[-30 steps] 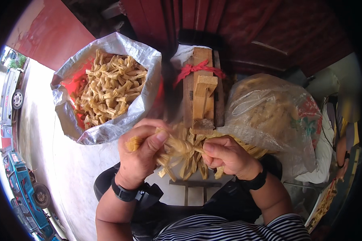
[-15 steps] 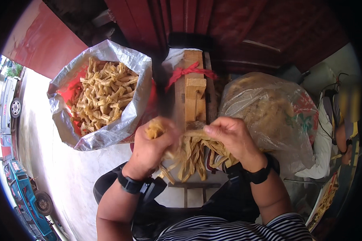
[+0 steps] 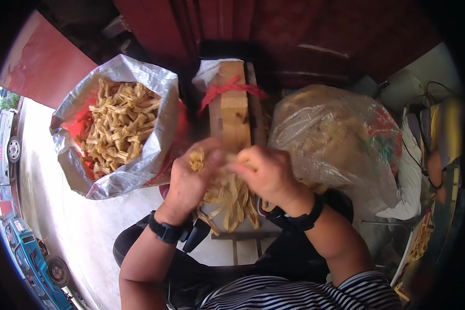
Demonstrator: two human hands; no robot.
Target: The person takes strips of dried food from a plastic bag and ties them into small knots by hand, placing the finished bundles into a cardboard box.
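My left hand (image 3: 186, 178) is closed around a bunch of yellow-brown dried strips, whose ends stick out between thumb and fingers. Close beside it, my right hand (image 3: 271, 173) has its fingers pinched on the end of a strip; motion blur smears where the hands meet. Loose flat strips (image 3: 235, 204) lie fanned out just below both hands, over the near end of a wooden bench. Beyond the hands, a wooden block (image 3: 235, 116) is bound to the bench with a knotted red cloth (image 3: 230, 88).
To the left stands an open silvery sack (image 3: 165, 88) with a red lining, full of short knotted pieces (image 3: 121, 124). A bulging clear plastic bag (image 3: 336, 134) is on the right. Another person's arm (image 3: 437, 173) shows at the far right. Parked vehicles (image 3: 31, 253) line the left edge.
My right hand has moved left, up against my left hand, and its fingers have curled in. The whole view has shifted slightly, with the bench and bags now further left.
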